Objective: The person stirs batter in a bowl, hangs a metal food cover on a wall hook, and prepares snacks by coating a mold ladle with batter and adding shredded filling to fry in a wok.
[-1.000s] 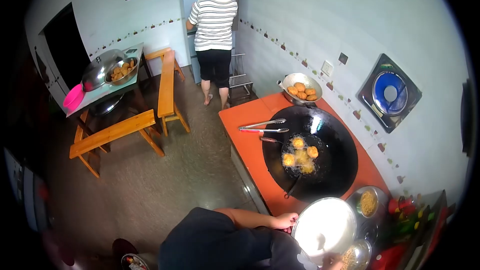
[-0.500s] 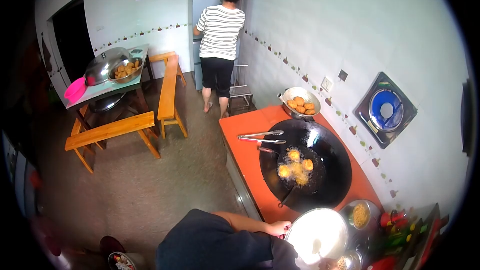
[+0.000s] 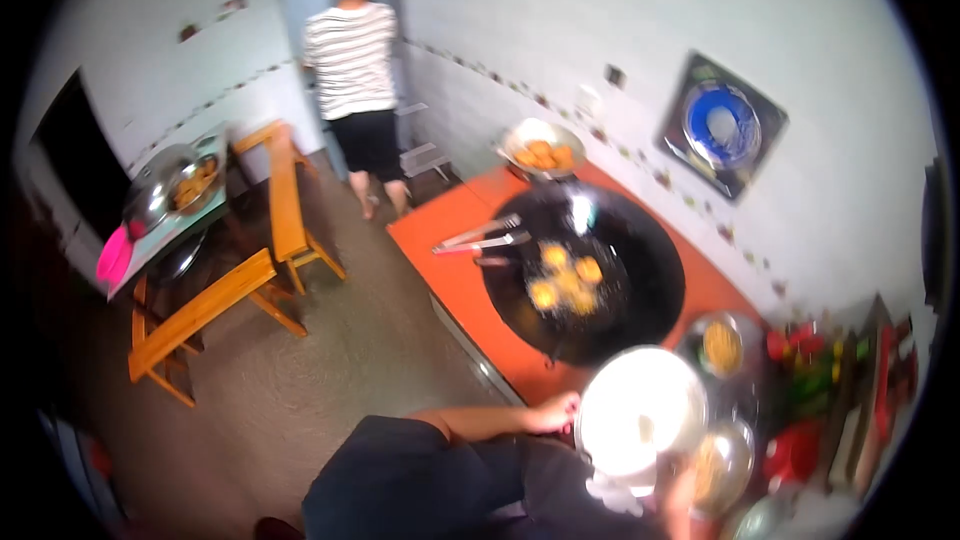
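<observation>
My left hand (image 3: pixel 556 412) grips the near-left side of a wide basin (image 3: pixel 640 410), whose inside is overexposed to white. A dark spot shows in the middle of the basin. Low on its right side, my right hand (image 3: pixel 682 488) is blurred, and its fingers are unclear. It is beside a metal bowl (image 3: pixel 735 455) with pale brown food in it. Ahead of the basin, several golden pieces (image 3: pixel 570 285) fry in bubbling oil in a large black wok (image 3: pixel 650 280). A pair of metal tongs (image 3: pixel 482 237) rests by the wok's left rim.
The wok sits in an orange-red counter (image 3: pixel 425 230). A pan (image 3: pixel 530 132) of fried pieces stands at its far end. Another bowl (image 3: pixel 722 345) and bottles (image 3: pixel 820 365) are at the right. Wooden benches (image 3: pixel 285 200) surround a table (image 3: pixel 165 230). Another person (image 3: pixel 352 60) faces the fridge.
The view has swung, moving the wok and the room left and up. My right hand has come more into sight beside the metal bowl. My left hand stays on the basin.
</observation>
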### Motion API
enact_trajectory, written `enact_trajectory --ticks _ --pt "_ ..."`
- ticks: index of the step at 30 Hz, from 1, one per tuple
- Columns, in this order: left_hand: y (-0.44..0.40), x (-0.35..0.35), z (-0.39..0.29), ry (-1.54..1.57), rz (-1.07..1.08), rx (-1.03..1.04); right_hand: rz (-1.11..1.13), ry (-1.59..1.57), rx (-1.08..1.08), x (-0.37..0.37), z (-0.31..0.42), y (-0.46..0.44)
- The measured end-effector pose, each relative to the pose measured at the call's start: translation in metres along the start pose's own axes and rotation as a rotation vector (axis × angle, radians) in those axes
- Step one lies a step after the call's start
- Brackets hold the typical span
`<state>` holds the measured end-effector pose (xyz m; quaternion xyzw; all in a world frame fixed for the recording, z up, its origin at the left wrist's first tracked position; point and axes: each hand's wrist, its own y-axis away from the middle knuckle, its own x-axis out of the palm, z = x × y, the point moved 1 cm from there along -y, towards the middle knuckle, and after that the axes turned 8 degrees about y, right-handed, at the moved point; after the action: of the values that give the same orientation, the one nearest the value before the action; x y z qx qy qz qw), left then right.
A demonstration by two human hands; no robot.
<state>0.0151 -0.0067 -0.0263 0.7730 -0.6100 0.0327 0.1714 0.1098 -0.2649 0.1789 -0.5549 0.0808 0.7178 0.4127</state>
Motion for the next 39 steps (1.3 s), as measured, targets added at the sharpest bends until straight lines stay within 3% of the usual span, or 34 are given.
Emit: enact_trajectory --ticks 2,8,13,15,19,20,24,26,29,34,37,39 --pt "0.002 -0.007 -0.010 0.009 0.009 -0.042 0.037 0.022 0.073 0.002 0.002 0.003" --pt "0.004 -0.013 -0.020 0.013 0.002 -0.079 0.096 -0.321 0.393 0.006 0.001 0.021" --pt "0.021 -0.003 -0.021 0.014 -0.024 -0.106 0.033 -0.152 0.150 0.023 -0.002 0.014" --pt "0.010 -0.011 -0.017 0.025 -0.003 -0.107 -0.042 -0.144 0.168 0.019 -0.003 -0.008" --pt "0.016 -0.004 -0.024 0.039 -0.025 -0.179 0.104 -0.053 0.286 -0.013 -0.004 0.010" --pt "0.017 -0.001 -0.024 0.040 -0.027 -0.183 0.098 -0.082 0.197 -0.015 0.002 0.015" --pt "0.007 -0.003 -0.023 0.034 -0.033 -0.147 0.123 -0.219 0.218 0.014 0.019 -0.002" --pt "0.003 -0.001 -0.028 0.006 -0.059 -0.150 0.082 -0.148 0.122 0.018 0.006 -0.006" --pt "0.000 -0.005 -0.034 -0.011 -0.070 -0.158 0.192 0.217 -0.218 0.007 -0.001 0.035" --pt "-0.001 -0.015 -0.035 -0.005 -0.062 -0.162 0.368 0.178 -0.220 0.030 -0.022 0.109" --pt "0.024 -0.029 -0.044 -0.140 -0.178 -0.049 0.580 0.204 -0.177 0.044 -0.024 0.122" --pt "0.071 -0.056 -0.043 -0.126 -0.267 0.062 0.467 0.167 -0.348 0.073 -0.043 0.112"
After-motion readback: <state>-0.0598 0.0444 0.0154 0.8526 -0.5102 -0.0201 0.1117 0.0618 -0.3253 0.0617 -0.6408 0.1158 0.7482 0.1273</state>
